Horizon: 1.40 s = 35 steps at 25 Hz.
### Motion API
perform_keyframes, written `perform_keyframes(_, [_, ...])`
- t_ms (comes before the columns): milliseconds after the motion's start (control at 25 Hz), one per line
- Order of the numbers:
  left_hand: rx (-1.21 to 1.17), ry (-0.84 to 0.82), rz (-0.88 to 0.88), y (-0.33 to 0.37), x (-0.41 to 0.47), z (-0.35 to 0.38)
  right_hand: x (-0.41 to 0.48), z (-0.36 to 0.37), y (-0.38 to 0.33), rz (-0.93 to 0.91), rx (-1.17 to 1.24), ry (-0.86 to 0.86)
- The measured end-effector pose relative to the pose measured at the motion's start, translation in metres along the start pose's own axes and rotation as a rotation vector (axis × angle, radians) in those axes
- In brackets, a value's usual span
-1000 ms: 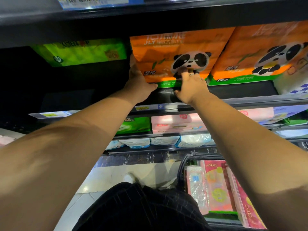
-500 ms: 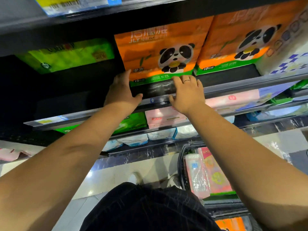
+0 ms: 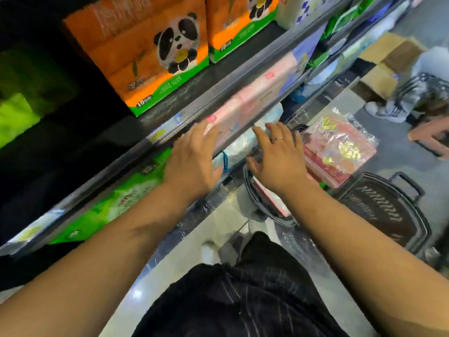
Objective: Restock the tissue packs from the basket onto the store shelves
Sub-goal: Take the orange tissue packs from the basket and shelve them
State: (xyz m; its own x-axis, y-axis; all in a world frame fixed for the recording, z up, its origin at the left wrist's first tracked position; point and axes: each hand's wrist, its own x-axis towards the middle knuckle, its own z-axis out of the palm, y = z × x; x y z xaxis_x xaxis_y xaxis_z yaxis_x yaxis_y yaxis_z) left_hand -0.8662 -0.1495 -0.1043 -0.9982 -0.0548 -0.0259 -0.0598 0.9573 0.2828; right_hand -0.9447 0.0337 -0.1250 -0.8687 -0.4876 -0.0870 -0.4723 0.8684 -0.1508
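An orange tissue pack with a panda (image 3: 155,52) stands on the upper shelf (image 3: 218,91), beside a second orange panda pack (image 3: 240,23). Both my hands hang empty in front of the lower shelves, below that pack. My left hand (image 3: 194,161) is spread, fingers straight, in front of the pink packs (image 3: 255,93). My right hand (image 3: 277,156), with a ring, is spread just above the dark basket (image 3: 257,200). In the basket lie pink tissue packs (image 3: 340,147) in clear wrap.
Green packs (image 3: 116,203) fill the lower shelf at left; white packs (image 3: 238,147) sit behind my hands. A second dark basket (image 3: 388,210) stands at right on the floor. Cardboard boxes (image 3: 386,66) and another person's shoe (image 3: 384,110) are at far right.
Both hands have left the orange panda pack and dropped down from the upper shelf to the level of the lower shelves, over the basket. The view has swung down and right.
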Motion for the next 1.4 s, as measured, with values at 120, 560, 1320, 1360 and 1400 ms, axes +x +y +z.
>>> perform_keyframes(120, [0.026, -0.066, 0.195, 0.023, -0.007, 0.02, -0.059, 0.005, 0.022, 0.199, -0.002, -0.007])
perform_keyframes(560, [0.062, -0.412, 0.694, 0.176, -0.039, 0.097, -0.266, 0.032, 0.1, 0.808, 0.054, -0.031])
perform_keyframes(1320, [0.032, -0.601, 0.596, 0.408, -0.03, 0.259, -0.368, 0.095, 0.328, 0.923, 0.28, -0.269])
perform_keyframes(1360, [-0.002, -0.634, 0.574, 0.413, -0.022, 0.275, -0.363, 0.107, 0.339, 0.937, 0.3, -0.282])
perform_keyframes(1400, [-0.044, -0.67, 0.544, 0.418, -0.014, 0.292, -0.359, 0.119, 0.35, 0.957, 0.321, -0.302])
